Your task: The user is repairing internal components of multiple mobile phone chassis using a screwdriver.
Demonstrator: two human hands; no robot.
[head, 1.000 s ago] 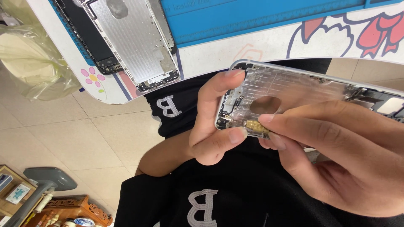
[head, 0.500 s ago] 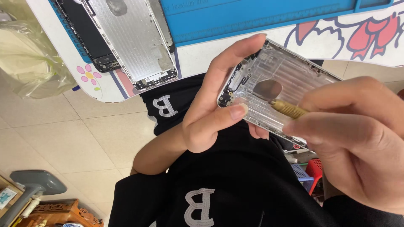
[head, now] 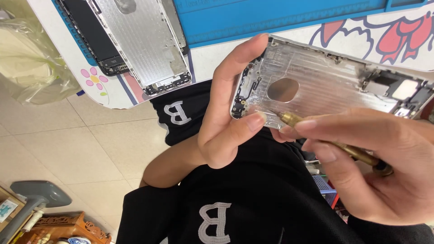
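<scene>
My left hand grips the phone shell by its end, at 12 o'clock. My right hand pinches the screwdriver; I am working the corner screw. Next needs steady tip.

A black short-sleeved fabric garment is worn, and black cloth is also seen over the lap. Large white block-serif letters are printed on the black fabric, with a second white letter seen higher up. Both hands, the left and the right, are bare, with short trimmed nails; no rings, watch or gloves are worn.
</scene>
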